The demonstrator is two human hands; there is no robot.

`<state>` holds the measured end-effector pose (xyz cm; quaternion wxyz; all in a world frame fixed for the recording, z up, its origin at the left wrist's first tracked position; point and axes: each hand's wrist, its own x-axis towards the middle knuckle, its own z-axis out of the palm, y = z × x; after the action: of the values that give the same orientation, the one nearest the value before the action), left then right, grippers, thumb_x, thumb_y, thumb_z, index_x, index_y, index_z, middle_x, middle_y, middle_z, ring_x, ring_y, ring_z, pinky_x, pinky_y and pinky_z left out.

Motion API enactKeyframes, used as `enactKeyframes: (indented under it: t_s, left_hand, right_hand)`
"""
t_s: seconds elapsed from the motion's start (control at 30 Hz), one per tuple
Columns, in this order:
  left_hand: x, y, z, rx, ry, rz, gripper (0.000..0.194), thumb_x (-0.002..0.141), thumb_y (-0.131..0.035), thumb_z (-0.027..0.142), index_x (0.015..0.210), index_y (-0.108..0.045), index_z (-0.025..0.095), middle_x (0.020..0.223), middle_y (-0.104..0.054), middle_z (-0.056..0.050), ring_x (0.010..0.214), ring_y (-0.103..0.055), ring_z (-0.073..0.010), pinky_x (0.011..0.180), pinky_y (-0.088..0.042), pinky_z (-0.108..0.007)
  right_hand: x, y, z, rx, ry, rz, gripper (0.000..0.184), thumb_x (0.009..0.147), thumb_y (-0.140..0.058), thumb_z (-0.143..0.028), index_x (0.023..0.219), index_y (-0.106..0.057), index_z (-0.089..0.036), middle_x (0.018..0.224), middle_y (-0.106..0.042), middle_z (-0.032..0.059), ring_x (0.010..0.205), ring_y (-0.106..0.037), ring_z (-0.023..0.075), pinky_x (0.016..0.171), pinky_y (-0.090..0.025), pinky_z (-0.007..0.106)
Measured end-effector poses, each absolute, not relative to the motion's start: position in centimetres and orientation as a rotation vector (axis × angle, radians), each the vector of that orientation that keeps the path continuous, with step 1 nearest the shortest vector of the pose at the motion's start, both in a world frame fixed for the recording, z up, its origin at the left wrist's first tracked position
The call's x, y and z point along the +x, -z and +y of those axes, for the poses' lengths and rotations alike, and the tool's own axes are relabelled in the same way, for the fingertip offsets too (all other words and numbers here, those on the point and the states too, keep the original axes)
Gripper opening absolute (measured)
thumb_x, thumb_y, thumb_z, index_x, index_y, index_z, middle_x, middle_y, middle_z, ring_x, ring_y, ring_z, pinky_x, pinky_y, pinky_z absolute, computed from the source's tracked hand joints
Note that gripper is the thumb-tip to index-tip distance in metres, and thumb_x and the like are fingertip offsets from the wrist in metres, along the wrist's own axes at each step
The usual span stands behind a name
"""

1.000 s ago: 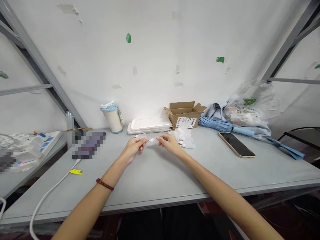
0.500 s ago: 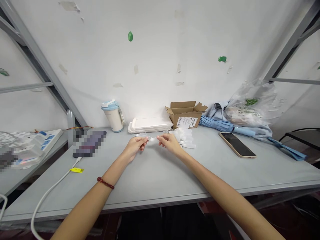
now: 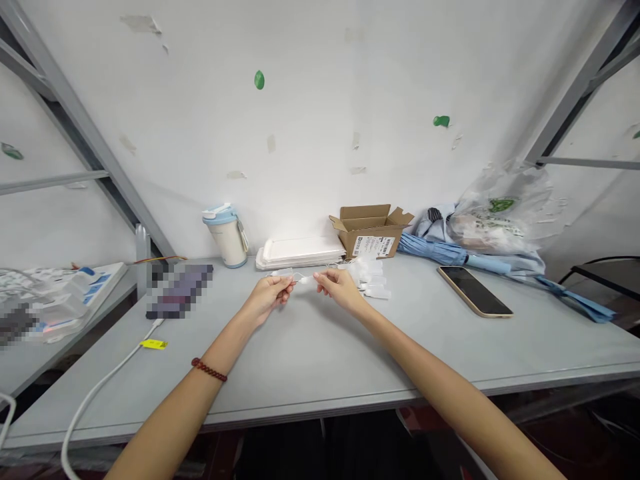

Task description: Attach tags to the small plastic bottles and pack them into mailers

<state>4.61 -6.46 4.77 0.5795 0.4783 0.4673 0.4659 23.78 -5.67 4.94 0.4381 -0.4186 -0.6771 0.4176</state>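
Observation:
My left hand is closed in a pinch on a thin white cord with a small white piece on it. A flat translucent end sticks out behind the left fingers. From the other side my right hand pinches the far end of the same piece, thumb and forefinger together. Both hands hover low over the grey table, fingertips a short gap apart. Just beyond my right hand lies a pile of similar translucent white pieces, partly hidden by it. Their exact kind is too small to make out.
At the back stand a cream-and-blue cup, stacked white trays and an open cardboard box. To the right lie a phone, a folded blue umbrella and a plastic bag. A white cable runs along the left.
The camera view has shifted very slightly. Both hands keep the same pinch on the white piece and its cord, almost without moving.

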Motion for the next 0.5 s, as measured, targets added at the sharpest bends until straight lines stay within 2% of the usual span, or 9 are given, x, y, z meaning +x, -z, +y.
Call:
enactKeyframes:
  t_s: [0.37,0.5]
  left_hand:
    - [4.80,-4.86,-6.56,1.134,-1.092,1.101,0.036,0.063,-0.072,0.044,0.070,-0.061,0.011,0.059,-0.049,0.003,0.046,-0.040,-0.0048,0.045,-0.033,-0.020]
    - [5.19,-4.82,-6.73,1.225,-1.130,1.179,0.037,0.064,-0.069,0.048,0.065,-0.059,0.012,0.059,-0.049,0.002,0.045,-0.038,-0.0053,0.044,-0.031,-0.021]
  right_hand:
    - [23.72,-4.75,-5.52,-1.051,-1.035,-1.676,0.038,0.078,-0.051,-0.051,0.074,-0.061,-0.015,0.060,-0.059,0.0012,0.051,-0.047,0.0105,0.050,-0.037,0.022]
    - [23.60,-4.44,-5.56,-1.112,-0.941,-1.731,0.040,0.081,-0.047,-0.050,0.062,-0.056,-0.016,0.055,-0.055,0.0000,0.049,-0.045,0.0097,0.049,-0.034,0.022]
